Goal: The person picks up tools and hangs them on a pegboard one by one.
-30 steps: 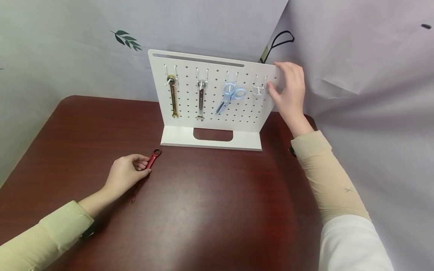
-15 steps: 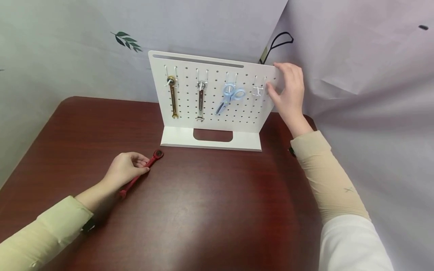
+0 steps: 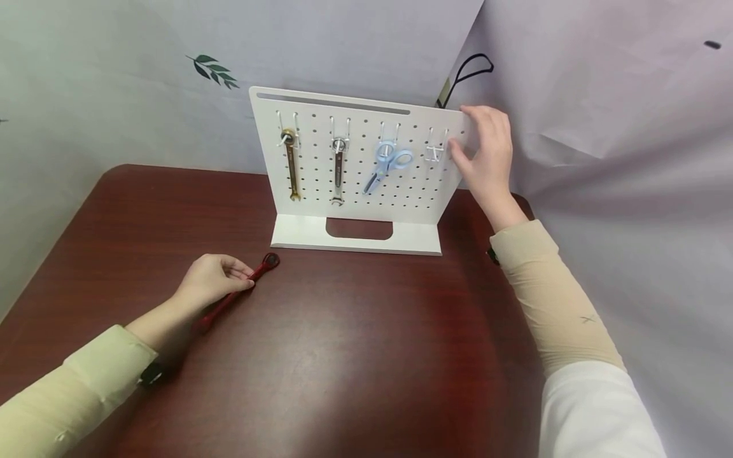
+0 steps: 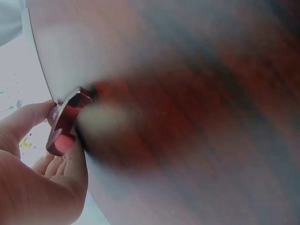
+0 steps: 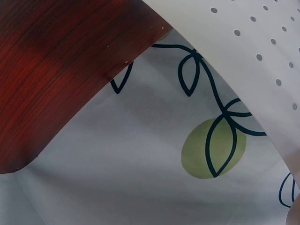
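Note:
Low over the table, my left hand [image 3: 209, 280] pinches a red combination wrench [image 3: 265, 266] by the middle of its shaft, ring end pointing at the pegboard. The left wrist view shows the wrench's open end [image 4: 65, 122] close up between thumb and fingers. My right hand [image 3: 489, 149] grips the upper right edge of the white pegboard [image 3: 300, 230], thumb on the front. On its hooks hang a brass-coloured wrench [image 3: 292, 168], a silver wrench [image 3: 338, 168] and light blue scissors [image 3: 385, 165]. Nothing hangs on the rightmost hook [image 3: 433, 152].
The pegboard stands at the back of a dark red-brown wooden table [image 3: 343, 343]. Behind it hangs a pale cloth [image 3: 355, 44] with leaf prints, and another drapes along the right side. A black cord loop [image 3: 475, 67] shows behind the board's top right corner.
The wrench's ring end has shifted a little right and its open end has swung left, tilting the wrench flatter across the left hand. My right hand keeps its hold on the pegboard.

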Demonstrator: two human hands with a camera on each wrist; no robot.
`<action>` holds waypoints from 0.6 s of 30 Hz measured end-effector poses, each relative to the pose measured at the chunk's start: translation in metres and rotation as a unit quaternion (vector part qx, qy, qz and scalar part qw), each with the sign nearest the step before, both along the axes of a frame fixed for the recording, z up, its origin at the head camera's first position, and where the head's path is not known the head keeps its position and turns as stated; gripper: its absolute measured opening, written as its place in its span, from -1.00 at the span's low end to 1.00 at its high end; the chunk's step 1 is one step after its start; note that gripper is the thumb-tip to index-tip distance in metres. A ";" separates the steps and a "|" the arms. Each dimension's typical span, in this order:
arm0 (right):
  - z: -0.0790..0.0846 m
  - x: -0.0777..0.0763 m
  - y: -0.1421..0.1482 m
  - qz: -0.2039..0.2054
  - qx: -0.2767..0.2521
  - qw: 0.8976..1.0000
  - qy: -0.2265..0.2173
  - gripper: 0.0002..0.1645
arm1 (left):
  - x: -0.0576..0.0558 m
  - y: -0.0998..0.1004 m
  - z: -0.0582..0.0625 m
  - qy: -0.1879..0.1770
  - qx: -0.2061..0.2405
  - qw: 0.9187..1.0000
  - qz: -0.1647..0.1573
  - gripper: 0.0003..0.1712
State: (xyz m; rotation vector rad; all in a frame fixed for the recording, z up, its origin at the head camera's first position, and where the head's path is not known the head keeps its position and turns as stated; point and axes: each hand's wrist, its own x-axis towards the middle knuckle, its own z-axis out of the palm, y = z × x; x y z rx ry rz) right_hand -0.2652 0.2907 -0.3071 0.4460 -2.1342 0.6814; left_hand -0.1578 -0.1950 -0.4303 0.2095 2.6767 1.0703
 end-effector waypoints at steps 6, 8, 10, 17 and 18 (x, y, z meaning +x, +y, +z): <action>0.001 0.001 -0.001 -0.001 0.002 1.000 -0.003 -0.48 | 0.001 0.012 0.005 0.009 0.017 1.000 -0.011 -0.79; 0.001 0.001 -0.001 -0.001 0.002 1.000 -0.003 -0.49 | 0.002 0.019 0.006 0.015 0.026 0.999 -0.015 -0.79; 0.001 0.001 -0.001 -0.002 0.002 1.000 -0.005 -0.49 | 0.002 0.026 0.008 0.022 0.033 0.999 -0.022 -0.80; 0.000 0.002 -0.001 -0.003 0.001 1.000 -0.012 -0.49 | 0.000 0.055 0.017 0.033 0.066 0.997 -0.034 -0.82; 0.000 0.002 -0.001 -0.003 0.001 1.000 -0.012 -0.49 | 0.000 0.060 0.018 0.035 0.073 0.996 -0.036 -0.83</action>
